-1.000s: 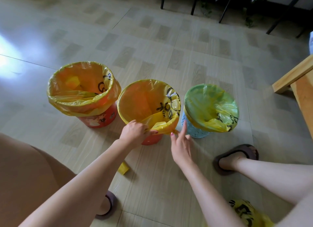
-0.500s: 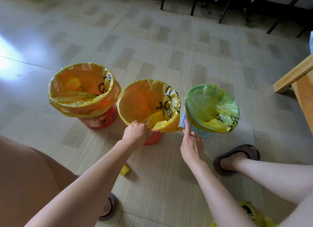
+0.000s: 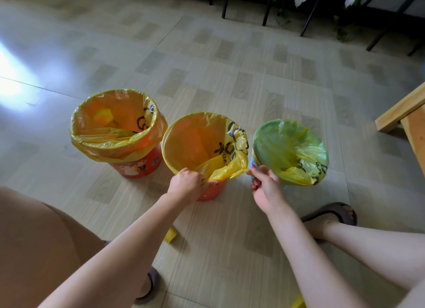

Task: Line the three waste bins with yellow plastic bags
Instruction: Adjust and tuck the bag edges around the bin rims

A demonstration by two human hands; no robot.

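Bag (image 3: 226, 170) flap on middle bin (image 3: 210, 191) stretched sideways between left hand (image 3: 186, 184) and right hand (image 3: 264, 186).

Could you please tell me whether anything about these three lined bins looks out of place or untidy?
The middle bag has slack bunched at the near rim, where both hands pinch it. A yellow scrap lies loose on the floor.

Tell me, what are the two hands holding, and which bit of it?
Both hold the yellow bag in the middle bin. The left hand grips its near rim; the right hand pinches the loose corner on the right.
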